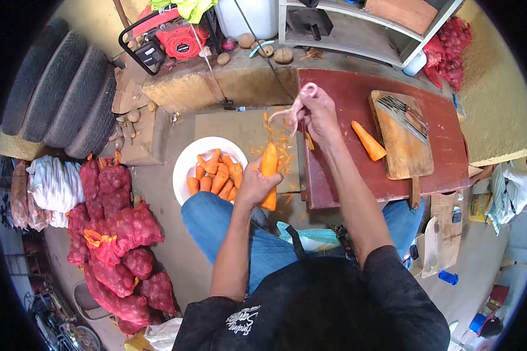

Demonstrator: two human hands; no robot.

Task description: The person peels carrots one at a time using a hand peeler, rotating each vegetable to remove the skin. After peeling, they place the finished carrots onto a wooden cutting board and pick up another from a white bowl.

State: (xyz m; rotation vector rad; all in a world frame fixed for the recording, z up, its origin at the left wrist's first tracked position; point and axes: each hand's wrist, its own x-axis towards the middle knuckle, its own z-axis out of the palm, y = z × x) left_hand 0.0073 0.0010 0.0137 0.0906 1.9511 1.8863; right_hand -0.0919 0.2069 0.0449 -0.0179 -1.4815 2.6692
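My left hand (256, 183) is closed around a peeled carrot (270, 161), which stands nearly upright above the floor between my knees. Up and to the right, my right hand (319, 117) grips a pale pink Y-shaped peeler (295, 110). Its looped end sticks out past my thumb, and its two prongs point left, apart from the carrot. Orange peelings (284, 143) lie scattered on a flat sheet (216, 128) below. Left of my left hand, a white bowl (184, 158) holds several peeled carrots (219, 178).
A red low table (339, 181) bears a carrot (369, 141) and a wooden cutting board (407, 158) with a knife and grater-like metal piece on it. Red mesh sacks (123, 228) and tyres (79, 93) stand left. A concrete ledge (187, 88) runs along the back.
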